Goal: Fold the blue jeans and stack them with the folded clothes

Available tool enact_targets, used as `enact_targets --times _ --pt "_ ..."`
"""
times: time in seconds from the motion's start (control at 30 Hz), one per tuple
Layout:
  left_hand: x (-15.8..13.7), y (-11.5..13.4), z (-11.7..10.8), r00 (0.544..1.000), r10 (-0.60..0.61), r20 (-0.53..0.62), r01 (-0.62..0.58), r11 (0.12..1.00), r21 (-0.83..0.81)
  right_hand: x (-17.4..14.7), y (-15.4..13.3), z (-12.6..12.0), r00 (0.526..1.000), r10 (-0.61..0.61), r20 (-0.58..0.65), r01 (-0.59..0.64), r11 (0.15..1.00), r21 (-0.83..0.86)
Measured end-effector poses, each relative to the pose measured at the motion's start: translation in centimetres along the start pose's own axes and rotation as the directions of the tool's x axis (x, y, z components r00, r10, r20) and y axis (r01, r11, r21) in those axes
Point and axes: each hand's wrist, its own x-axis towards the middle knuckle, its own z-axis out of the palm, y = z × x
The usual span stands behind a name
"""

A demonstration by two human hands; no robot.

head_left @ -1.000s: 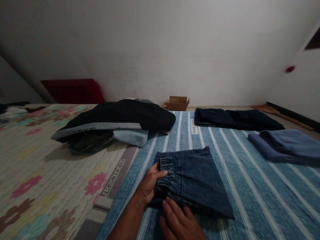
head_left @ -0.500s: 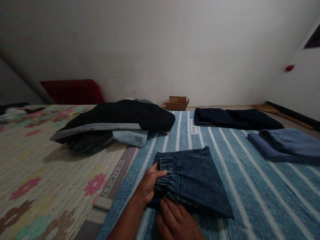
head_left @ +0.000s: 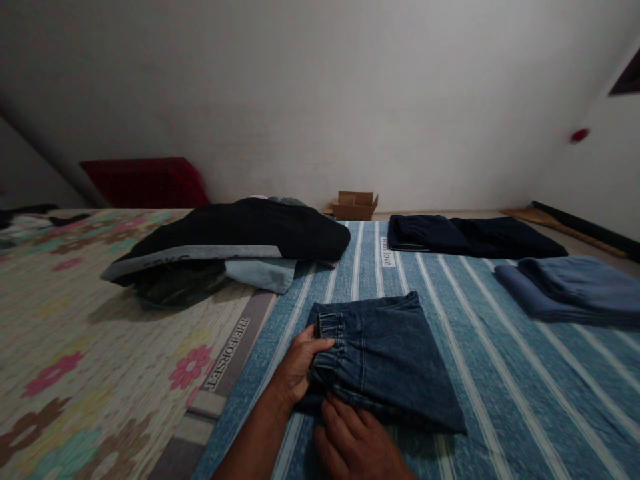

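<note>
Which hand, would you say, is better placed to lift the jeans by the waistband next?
Probably the left hand: its thumb presses on the waistband, while the right hand has its fingertips at the near edge of the jeans, away from that grip.

Jeans (head_left: 400, 360): matt denim, lightly creased; waistband (head_left: 329, 327) puckered and rough-looking. Striped sheet (head_left: 505, 400): matt cloth, mottled face. Floral cover (head_left: 125, 353): dull cloth, finely ribbed. Black garment (head_left: 250, 230): soft-looking matt cloth. Box (head_left: 354, 211): matt brown cardboard. Wall (head_left: 320, 100): matt, faintly uneven.

Open cardboard box (head_left: 354, 211) and dark red object (head_left: 145, 183) by the pale wall (head_left: 320, 100)
</note>
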Motion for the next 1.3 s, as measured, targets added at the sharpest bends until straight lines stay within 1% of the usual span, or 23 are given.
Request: enact_targets --times 0.13,0.27,0.33,0.5,0.57,0.7,0.83,1.03,1.3 --pt "0.0 0.1 0.1 1.0 0.004 -0.014 -0.004 1.0 0.007 0.1 0.6 -0.5 0.998 -0.027 0.054 0.025 0.999 0.041" --pt "0.0 0.1 0.1 0.999 0.005 -0.032 -0.004 1.0 0.023 -0.3 1.1 -0.8 0.984 -0.069 0.167 0.062 0.997 0.045" --pt "0.0 0.1 0.1 1.0 0.007 -0.029 -0.006 1.0 0.026 -0.4 1.3 -0.9 0.98 -0.057 0.188 0.051 0.998 0.033" --pt "0.1 0.0 0.0 1.0 0.002 -0.025 -0.002 1.0 0.029 -0.8 1.4 -1.1 0.988 -0.01 0.156 0.007 1.0 0.022" --pt "0.1 0.0 0.0 1.0 0.002 -0.028 -0.001 0.999 0.033 -1.3 1.3 -1.0 0.979 0.007 0.204 -0.013 1.0 0.027" --pt "0.0 0.1 0.1 0.999 0.005 -0.034 -0.004 0.999 0.036 -2.2 1.3 -0.4 0.942 0.059 0.329 -0.066 0.998 0.011" --pt "0.0 0.2 0.3 0.999 0.009 -0.043 -0.007 0.999 0.042 -2.3 1.5 -0.4 0.935 0.059 0.348 -0.072 0.997 0.024" --pt "-0.1 0.3 0.4 0.999 0.007 -0.044 -0.005 0.999 0.043 -1.3 1.6 -1.1 0.926 0.04 0.376 -0.065 0.996 0.054" --pt "-0.1 0.3 0.4 0.999 0.004 -0.04 -0.002 0.999 0.046 -1.0 1.4 -1.0 0.93 0.073 0.359 -0.096 0.994 0.047"
